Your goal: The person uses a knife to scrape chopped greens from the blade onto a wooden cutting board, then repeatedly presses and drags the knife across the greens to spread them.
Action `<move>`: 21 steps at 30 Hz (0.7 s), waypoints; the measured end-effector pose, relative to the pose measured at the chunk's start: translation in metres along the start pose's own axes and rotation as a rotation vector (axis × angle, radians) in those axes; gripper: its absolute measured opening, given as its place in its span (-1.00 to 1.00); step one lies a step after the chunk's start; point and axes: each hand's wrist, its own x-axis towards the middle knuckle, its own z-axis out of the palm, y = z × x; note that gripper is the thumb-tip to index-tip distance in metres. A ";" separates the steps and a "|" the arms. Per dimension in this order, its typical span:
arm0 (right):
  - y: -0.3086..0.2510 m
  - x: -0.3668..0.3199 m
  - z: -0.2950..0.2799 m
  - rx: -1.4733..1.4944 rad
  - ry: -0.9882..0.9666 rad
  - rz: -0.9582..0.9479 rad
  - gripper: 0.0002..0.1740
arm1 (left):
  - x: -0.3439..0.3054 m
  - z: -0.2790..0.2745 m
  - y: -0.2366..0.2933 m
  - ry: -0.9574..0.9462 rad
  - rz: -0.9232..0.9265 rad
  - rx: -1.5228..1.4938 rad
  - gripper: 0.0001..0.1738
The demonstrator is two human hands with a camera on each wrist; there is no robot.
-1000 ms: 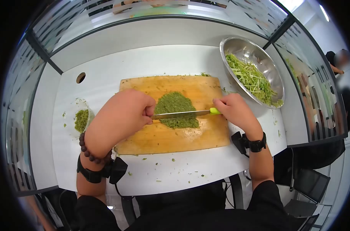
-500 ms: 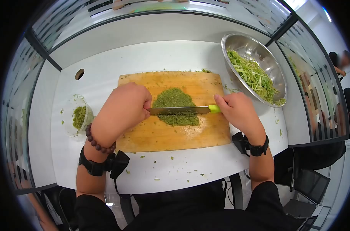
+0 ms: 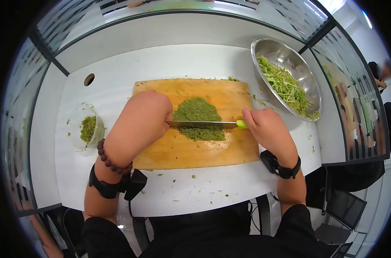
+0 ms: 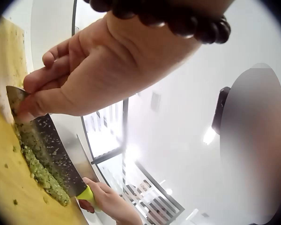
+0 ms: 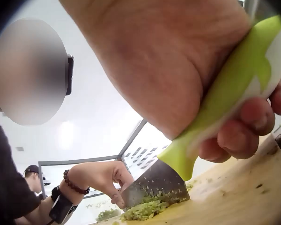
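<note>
Right hand (image 3: 266,127) clamped round the green handle of the knife (image 3: 202,124); left hand (image 3: 146,116) pinching the blade tip.
Knife sits edge-down across minced greens (image 3: 197,111), mid cutting board (image 3: 230,148), on white table (image 3: 118,81). Steel bowl (image 3: 308,77) of cut greens beyond board's right corner; small clear cup (image 3: 89,129) of mince left of board.

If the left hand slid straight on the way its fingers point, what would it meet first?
Probably the minced greens under the knife; the left hand pinches the blade's tip right beside them.
</note>
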 end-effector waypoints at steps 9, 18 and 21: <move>-0.006 -0.002 -0.003 0.065 0.031 -0.054 -0.45 | 0.004 -0.002 0.003 -0.068 -0.046 0.020 -0.84; -0.004 0.002 -0.008 -0.021 -0.072 0.148 -0.40 | 0.002 0.000 0.009 -0.034 -0.012 0.021 -0.84; -0.001 0.003 -0.007 0.021 0.027 0.088 -0.38 | 0.000 -0.005 0.003 -0.015 -0.006 -0.036 -0.86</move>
